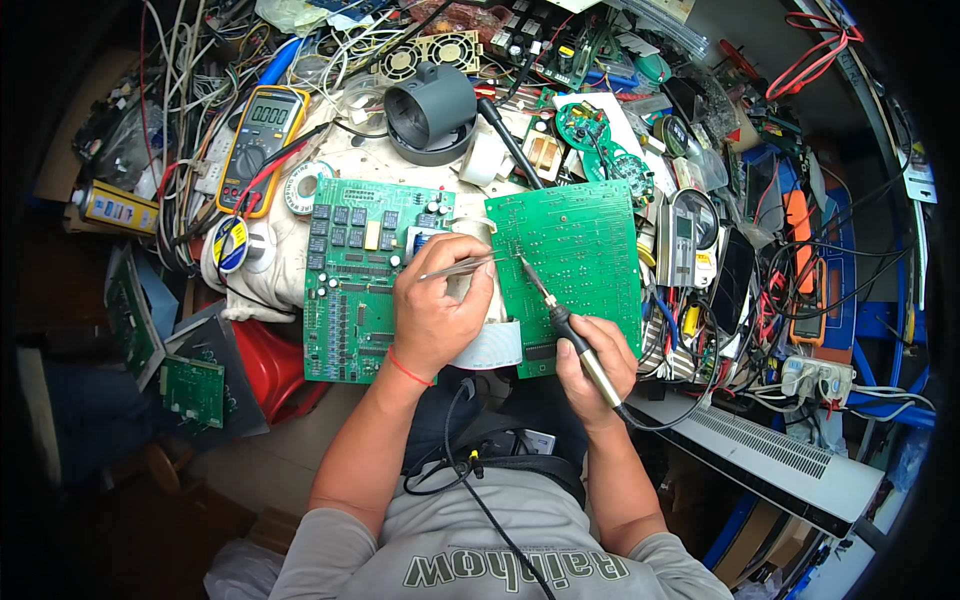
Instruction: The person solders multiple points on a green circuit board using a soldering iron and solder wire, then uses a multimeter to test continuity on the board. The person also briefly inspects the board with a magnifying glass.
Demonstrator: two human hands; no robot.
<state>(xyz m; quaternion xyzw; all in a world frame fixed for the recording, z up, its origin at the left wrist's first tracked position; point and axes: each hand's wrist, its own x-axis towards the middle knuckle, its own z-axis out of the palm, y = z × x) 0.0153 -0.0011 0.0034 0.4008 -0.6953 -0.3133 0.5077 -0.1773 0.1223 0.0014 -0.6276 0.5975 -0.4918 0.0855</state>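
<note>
My left hand (440,305) is closed on a thin pair of metal tweezers (455,269). Their tips lie over the right green circuit board (600,270), which shows its solder side. A soldering iron (538,283) is gripped in my right hand (598,360). Its tip comes down on or just above that board, close to the tweezers' tips; contact is too small to tell. Partly under my left hand lies a second green circuit board (335,345), component side up, with black relays. A grey ribbon cable (490,346) sits between the two boards.
A yellow multimeter (262,150) with leads lies at the left, near a solder wire spool (302,188). Behind the boards stands a dark grey round holder (430,115). Electronics and tangled cables crowd the bench; an orange multimeter (807,300) is at the right.
</note>
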